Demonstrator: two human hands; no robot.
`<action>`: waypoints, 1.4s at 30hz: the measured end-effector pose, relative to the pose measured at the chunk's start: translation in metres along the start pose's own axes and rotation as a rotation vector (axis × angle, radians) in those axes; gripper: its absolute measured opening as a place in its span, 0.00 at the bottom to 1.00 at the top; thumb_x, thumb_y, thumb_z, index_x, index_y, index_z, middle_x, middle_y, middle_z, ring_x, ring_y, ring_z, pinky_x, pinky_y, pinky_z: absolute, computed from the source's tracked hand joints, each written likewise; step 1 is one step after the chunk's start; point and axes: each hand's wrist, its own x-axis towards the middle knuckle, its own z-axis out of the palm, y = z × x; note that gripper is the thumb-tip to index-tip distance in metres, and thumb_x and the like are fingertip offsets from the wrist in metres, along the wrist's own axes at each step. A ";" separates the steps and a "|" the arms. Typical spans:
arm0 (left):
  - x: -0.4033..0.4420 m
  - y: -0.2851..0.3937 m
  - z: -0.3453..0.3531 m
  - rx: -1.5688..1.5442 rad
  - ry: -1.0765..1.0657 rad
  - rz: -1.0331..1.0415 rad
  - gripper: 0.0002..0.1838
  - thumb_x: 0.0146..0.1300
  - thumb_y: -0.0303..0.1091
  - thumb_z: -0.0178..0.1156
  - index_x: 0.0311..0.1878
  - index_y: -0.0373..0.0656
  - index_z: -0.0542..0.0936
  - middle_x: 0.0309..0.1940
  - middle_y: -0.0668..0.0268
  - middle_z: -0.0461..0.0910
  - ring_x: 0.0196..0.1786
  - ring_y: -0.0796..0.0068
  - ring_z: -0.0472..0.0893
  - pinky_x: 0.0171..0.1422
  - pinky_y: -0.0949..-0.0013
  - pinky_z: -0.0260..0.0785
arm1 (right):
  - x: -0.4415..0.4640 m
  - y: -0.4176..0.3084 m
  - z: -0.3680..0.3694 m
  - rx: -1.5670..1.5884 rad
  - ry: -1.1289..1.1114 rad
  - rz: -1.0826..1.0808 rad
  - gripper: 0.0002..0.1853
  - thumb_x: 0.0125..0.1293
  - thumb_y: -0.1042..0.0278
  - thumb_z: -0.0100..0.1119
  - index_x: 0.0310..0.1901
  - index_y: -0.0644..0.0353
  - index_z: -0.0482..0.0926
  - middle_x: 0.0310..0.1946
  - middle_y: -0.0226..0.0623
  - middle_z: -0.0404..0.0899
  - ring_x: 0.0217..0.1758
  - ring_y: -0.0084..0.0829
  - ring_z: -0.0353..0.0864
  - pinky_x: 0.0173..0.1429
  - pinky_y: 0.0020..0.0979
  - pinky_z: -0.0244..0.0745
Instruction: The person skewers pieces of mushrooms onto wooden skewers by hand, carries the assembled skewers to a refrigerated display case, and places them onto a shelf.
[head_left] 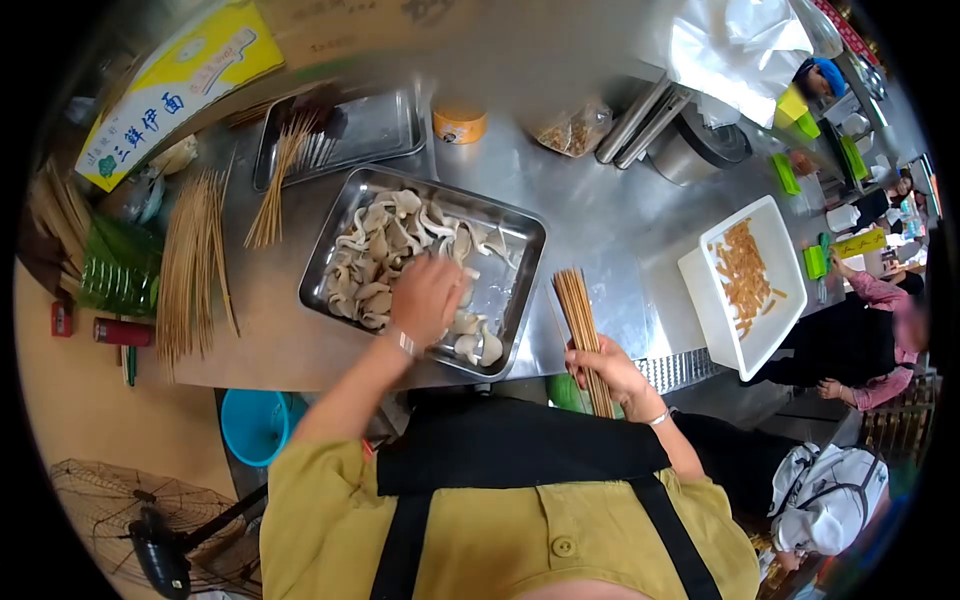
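Note:
My left hand reaches into a metal tray of torn oyster mushrooms. Its fingers are bent and drawn together among the pieces, and the fingertips are hidden. My right hand is wrapped round a bundle of thin wooden skewers, just right of the tray. The bundle stands up from the fist, tilted a little to the left. No food shows on these skewers. Mushrooms are heaped on the tray's left side, with bare metal showing on its right.
Behind lies another metal tray with loaded skewers. Bare skewers are piled left. A white tub of brown strips stands right, near a lidded pot. A blue bucket sits below. Other people are at right.

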 end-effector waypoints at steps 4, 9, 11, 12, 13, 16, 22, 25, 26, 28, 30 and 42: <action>-0.110 0.020 0.014 0.120 0.183 -0.404 0.13 0.50 0.34 0.64 0.35 0.41 0.71 0.33 0.59 0.70 0.37 0.57 0.71 0.43 0.60 0.64 | 0.023 -0.017 0.000 -0.007 -0.082 0.048 0.09 0.57 0.72 0.61 0.37 0.61 0.72 0.22 0.31 0.74 0.19 0.21 0.72 0.23 0.21 0.69; -0.129 -0.015 0.045 -0.267 0.539 -0.965 0.16 0.46 0.28 0.66 0.36 0.41 0.68 0.36 0.61 0.65 0.34 0.66 0.71 0.41 0.66 0.66 | 0.047 -0.035 0.024 0.129 -0.195 0.123 0.09 0.58 0.70 0.61 0.36 0.63 0.72 0.22 0.32 0.74 0.17 0.19 0.72 0.18 0.20 0.68; -0.151 -0.069 0.060 -0.307 0.649 -0.997 0.19 0.44 0.23 0.64 0.39 0.40 0.67 0.34 0.65 0.66 0.32 0.73 0.70 0.38 0.72 0.66 | 0.050 -0.044 0.037 0.176 -0.204 0.115 0.10 0.59 0.69 0.60 0.36 0.65 0.72 0.22 0.32 0.73 0.17 0.18 0.70 0.19 0.18 0.67; -0.157 -0.080 0.050 -0.316 0.647 -0.998 0.19 0.44 0.23 0.64 0.39 0.40 0.67 0.34 0.65 0.66 0.32 0.73 0.70 0.38 0.72 0.66 | 0.054 -0.044 0.039 0.338 -0.308 0.095 0.10 0.59 0.69 0.60 0.37 0.65 0.72 0.22 0.31 0.72 0.17 0.17 0.69 0.20 0.18 0.66; -0.161 -0.088 0.038 -0.403 0.653 -0.995 0.19 0.45 0.21 0.64 0.39 0.40 0.67 0.33 0.66 0.67 0.31 0.75 0.70 0.38 0.73 0.66 | 0.057 -0.043 0.042 0.500 -0.409 0.071 0.10 0.60 0.69 0.59 0.37 0.66 0.72 0.22 0.31 0.71 0.17 0.17 0.68 0.20 0.17 0.66; -0.169 -0.118 0.007 -0.598 0.692 -0.934 0.18 0.46 0.19 0.62 0.40 0.39 0.68 0.32 0.68 0.69 0.32 0.78 0.70 0.38 0.74 0.66 | 0.065 -0.042 0.057 0.540 -0.470 -0.066 0.10 0.59 0.71 0.59 0.39 0.66 0.72 0.21 0.30 0.70 0.17 0.17 0.66 0.21 0.16 0.65; -0.130 -0.074 -0.049 -0.041 0.628 -0.579 0.12 0.52 0.22 0.61 0.40 0.39 0.73 0.33 0.64 0.73 0.34 0.74 0.75 0.40 0.71 0.68 | 0.040 -0.053 0.077 0.186 -0.255 0.030 0.07 0.59 0.71 0.60 0.32 0.63 0.72 0.22 0.33 0.74 0.15 0.18 0.69 0.17 0.20 0.68; -0.088 -0.019 -0.021 -0.324 0.194 -0.433 0.10 0.54 0.28 0.60 0.40 0.40 0.75 0.32 0.58 0.76 0.34 0.63 0.77 0.40 0.66 0.70 | 0.028 -0.028 0.061 0.042 -0.120 0.101 0.06 0.58 0.72 0.60 0.31 0.63 0.73 0.21 0.32 0.74 0.16 0.17 0.71 0.18 0.19 0.68; -0.071 -0.011 -0.005 -0.365 0.103 -0.418 0.12 0.54 0.31 0.61 0.40 0.40 0.75 0.33 0.57 0.76 0.34 0.61 0.78 0.40 0.64 0.70 | 0.026 -0.018 0.055 0.122 -0.094 0.127 0.06 0.58 0.73 0.60 0.31 0.63 0.73 0.21 0.31 0.75 0.16 0.17 0.71 0.19 0.18 0.69; -0.042 -0.010 0.026 -0.409 0.026 -0.383 0.13 0.53 0.33 0.63 0.41 0.40 0.75 0.34 0.56 0.77 0.34 0.58 0.78 0.40 0.62 0.70 | 0.017 -0.003 0.056 0.219 -0.130 0.044 0.07 0.57 0.75 0.61 0.36 0.64 0.74 0.25 0.34 0.76 0.18 0.18 0.73 0.20 0.18 0.70; -0.024 -0.011 0.043 -0.013 -0.099 -0.243 0.18 0.51 0.39 0.65 0.40 0.39 0.74 0.35 0.54 0.78 0.35 0.53 0.79 0.40 0.57 0.71 | 0.008 0.004 0.056 0.339 -0.174 0.013 0.11 0.56 0.77 0.61 0.40 0.65 0.73 0.28 0.36 0.76 0.19 0.18 0.73 0.22 0.17 0.70; -0.040 -0.017 0.072 -0.354 0.039 -0.769 0.20 0.46 0.33 0.70 0.41 0.40 0.73 0.27 0.62 0.79 0.28 0.66 0.79 0.33 0.65 0.70 | 0.002 -0.018 0.058 0.048 -0.149 0.020 0.10 0.55 0.77 0.62 0.37 0.62 0.71 0.22 0.31 0.73 0.20 0.19 0.72 0.23 0.21 0.69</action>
